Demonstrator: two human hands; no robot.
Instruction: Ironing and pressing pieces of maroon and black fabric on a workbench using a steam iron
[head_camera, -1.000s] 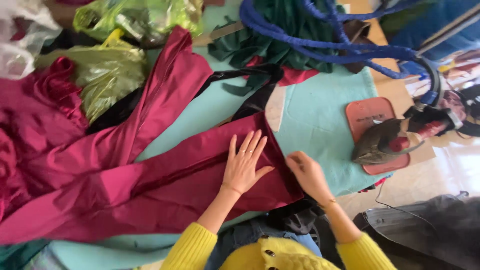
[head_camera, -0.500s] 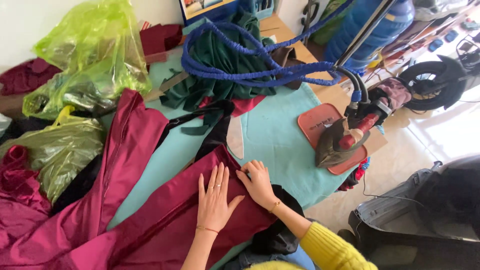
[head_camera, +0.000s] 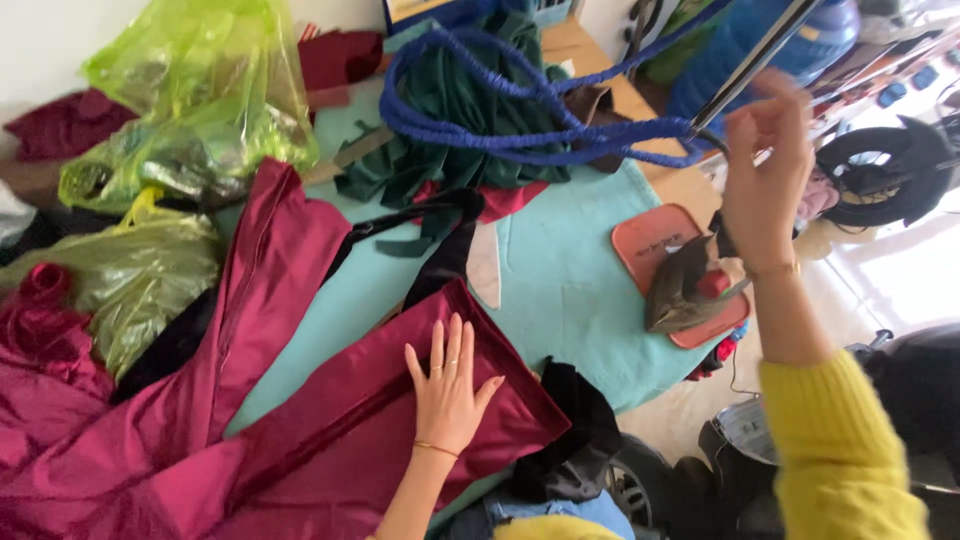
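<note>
Green plastic bags (head_camera: 190, 110) crowd the far left of your teal table (head_camera: 570, 290). Your left hand (head_camera: 448, 385) lies flat, fingers spread, on the maroon fabric (head_camera: 330, 430). The iron (head_camera: 690, 290) rests on its orange pad (head_camera: 650, 245), beneath your raised right hand (head_camera: 765, 165), fingers loosely curled, holding nothing.

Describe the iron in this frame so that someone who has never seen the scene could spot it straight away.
Start at the turquoise table cover and go to its right edge, where a salmon-pink rest pad lies. The iron sits on that pad, below the raised right hand. It is the only hard, dark, pointed thing there, with a red knob, while all around it is soft cloth.
</note>
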